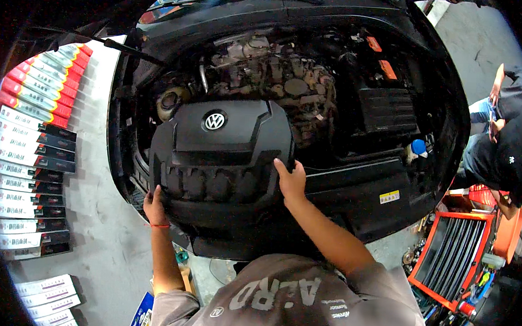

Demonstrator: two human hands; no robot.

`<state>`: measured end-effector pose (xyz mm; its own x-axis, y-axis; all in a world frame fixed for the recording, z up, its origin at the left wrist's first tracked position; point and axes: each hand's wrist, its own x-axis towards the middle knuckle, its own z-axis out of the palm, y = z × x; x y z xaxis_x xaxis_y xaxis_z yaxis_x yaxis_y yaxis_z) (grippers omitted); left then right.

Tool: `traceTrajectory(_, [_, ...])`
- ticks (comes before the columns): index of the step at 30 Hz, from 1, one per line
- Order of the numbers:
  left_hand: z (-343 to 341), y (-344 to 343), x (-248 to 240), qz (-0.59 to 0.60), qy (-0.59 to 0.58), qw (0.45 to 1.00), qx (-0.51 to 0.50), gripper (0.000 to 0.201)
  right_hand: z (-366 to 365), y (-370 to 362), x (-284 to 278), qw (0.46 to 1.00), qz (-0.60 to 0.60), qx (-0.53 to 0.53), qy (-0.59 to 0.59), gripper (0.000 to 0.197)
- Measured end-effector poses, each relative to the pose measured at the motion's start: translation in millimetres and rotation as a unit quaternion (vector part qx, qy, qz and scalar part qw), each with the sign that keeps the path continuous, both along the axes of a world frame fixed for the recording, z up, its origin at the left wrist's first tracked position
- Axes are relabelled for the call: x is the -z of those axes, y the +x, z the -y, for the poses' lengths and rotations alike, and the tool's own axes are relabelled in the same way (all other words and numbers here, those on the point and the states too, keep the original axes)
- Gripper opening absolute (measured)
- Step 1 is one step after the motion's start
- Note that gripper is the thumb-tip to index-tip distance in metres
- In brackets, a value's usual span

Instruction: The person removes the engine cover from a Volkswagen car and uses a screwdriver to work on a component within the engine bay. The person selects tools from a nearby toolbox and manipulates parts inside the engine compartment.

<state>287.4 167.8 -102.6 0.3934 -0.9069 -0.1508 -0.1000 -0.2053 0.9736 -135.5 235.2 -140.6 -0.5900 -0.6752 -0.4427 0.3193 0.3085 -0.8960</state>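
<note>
A black plastic engine cover (222, 154) with a round emblem is gripped at both sides, over the front left of the open engine bay. My left hand (154, 206), with a red band at the wrist, holds its lower left edge. On its right edge is my right hand (290, 180), thumb on top; the fingers beneath are partly hidden. Behind the cover the bare engine (278, 83) shows, dark and cluttered. A coolant tank (171, 101) sits just beyond the cover's upper left corner, partly covered by it.
Right of the engine are a black ribbed box (388, 109) and a blue washer cap (417, 147). Stacked boxes (29, 190) line the floor at left. An orange-framed tool cart (451, 258) stands at right, with people (502, 136) beyond it.
</note>
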Motion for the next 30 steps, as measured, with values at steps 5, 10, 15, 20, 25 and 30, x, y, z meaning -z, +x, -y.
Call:
traceTrajectory(5, [-40,-66,-49,-0.008,-0.076,0.997,-0.014,0.044,-43,-43,-46,0.996,-0.016,0.053,-0.075,0.058])
traceTrajectory(10, [-45,-204,-119,-0.090,-0.106,0.963,0.233,0.053,-114,-186,-86,0.971,0.011,0.211,-0.111,0.050])
traceTrajectory(15, [-35,-266,-101,-0.067,-0.115,0.935,0.328,0.063,-182,-303,-119,0.936,0.109,0.245,-0.227,0.052])
traceTrajectory(20, [-33,-228,-29,0.074,-0.088,0.958,0.263,0.054,-230,-358,-81,0.932,0.145,0.251,-0.216,0.054])
traceTrajectory(25, [-24,-165,-7,0.407,-0.124,0.881,0.208,0.052,-223,-377,-48,0.923,0.097,0.338,-0.156,0.055])
traceTrajectory(30, [-6,-88,-12,0.586,-0.164,0.769,0.193,0.056,-206,-382,-34,0.923,0.078,0.359,-0.111,0.061])
